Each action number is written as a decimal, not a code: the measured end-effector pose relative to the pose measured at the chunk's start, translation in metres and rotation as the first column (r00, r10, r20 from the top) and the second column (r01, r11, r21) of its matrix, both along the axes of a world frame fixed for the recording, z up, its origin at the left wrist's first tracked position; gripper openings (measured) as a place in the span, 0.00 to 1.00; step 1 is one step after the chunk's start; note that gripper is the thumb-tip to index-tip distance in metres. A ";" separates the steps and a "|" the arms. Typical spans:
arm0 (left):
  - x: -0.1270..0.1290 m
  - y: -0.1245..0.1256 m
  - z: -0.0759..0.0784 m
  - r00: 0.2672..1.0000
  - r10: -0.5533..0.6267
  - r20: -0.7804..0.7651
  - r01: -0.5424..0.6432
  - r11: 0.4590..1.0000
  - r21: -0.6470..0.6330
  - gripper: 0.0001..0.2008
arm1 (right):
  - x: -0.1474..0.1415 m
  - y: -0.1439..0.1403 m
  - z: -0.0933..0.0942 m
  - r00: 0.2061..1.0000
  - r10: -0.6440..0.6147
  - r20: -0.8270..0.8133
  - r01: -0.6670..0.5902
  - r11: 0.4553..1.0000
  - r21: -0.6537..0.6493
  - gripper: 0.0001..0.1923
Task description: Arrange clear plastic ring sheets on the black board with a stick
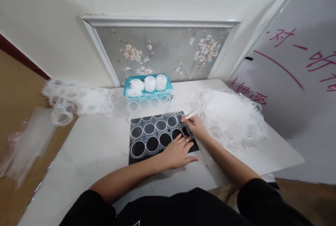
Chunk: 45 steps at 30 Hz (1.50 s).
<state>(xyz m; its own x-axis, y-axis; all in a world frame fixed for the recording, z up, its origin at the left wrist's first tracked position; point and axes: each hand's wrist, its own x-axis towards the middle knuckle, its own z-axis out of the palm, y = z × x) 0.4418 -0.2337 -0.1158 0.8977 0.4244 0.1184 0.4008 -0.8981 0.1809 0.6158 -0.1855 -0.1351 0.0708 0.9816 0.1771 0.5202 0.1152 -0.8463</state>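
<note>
A black mat [136, 158] lies on the white table [91, 152], covered by a clear sheet of ring shapes [149, 128]. My left hand [178, 152] rests flat on the mat's near right corner, fingers spread, pressing the sheet down. My right hand [194, 125] is at the mat's right edge and grips a thin white stick-like tool [194, 113], whose tip touches a ring at the sheet's far right.
A turquoise basket [147, 94] with stacked white rings stands behind the mat. A big heap of clear ring scrap [231, 117] lies to the right, another pile [70, 101] at the far left. A whiteboard with red writing [294, 65] leans at right.
</note>
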 end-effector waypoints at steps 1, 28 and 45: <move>0.000 0.003 0.001 0.999 0.039 0.000 -0.039 0.999 0.005 0.35 | -0.001 -0.001 -0.004 1.000 -0.003 0.000 0.003 1.000 -0.004 0.22; -0.018 -0.001 -0.013 0.998 0.011 -0.064 -0.004 0.995 0.098 0.35 | 0.001 -0.073 0.004 0.997 -0.071 0.037 0.074 0.993 -0.087 0.20; -0.016 -0.001 -0.010 0.998 -0.036 -0.047 0.037 0.999 0.008 0.40 | 0.004 -0.084 0.001 0.766 0.127 0.630 -0.310 0.932 0.189 0.14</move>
